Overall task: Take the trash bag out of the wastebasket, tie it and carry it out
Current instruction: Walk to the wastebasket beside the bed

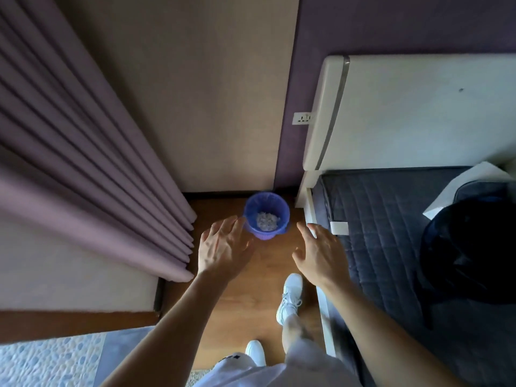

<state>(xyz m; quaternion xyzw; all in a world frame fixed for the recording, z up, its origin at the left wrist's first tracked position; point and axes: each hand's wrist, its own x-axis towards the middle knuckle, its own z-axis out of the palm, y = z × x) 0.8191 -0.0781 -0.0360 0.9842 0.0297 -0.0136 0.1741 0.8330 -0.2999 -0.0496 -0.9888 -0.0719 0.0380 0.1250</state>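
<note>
A small blue wastebasket (264,235) stands on the wooden floor in the corner, between the curtain and the bed. A blue trash bag (252,203) lines it, folded over the rim, with pale crumpled scraps (267,220) at the bottom. My left hand (223,248) hovers just left of the basket with its fingers spread, the fingertips near the rim. To the basket's right, my right hand (321,254) is stretched out flat with fingers apart, a little away from it. Neither hand holds anything.
Purple curtains (83,152) hang on the left down to a low ledge. A bed with a dark quilted mattress (391,233), a white headboard (418,107) and a black bag (469,247) fills the right. My white shoes (290,297) stand on the narrow wooden floor strip. A wall socket (302,118) sits above.
</note>
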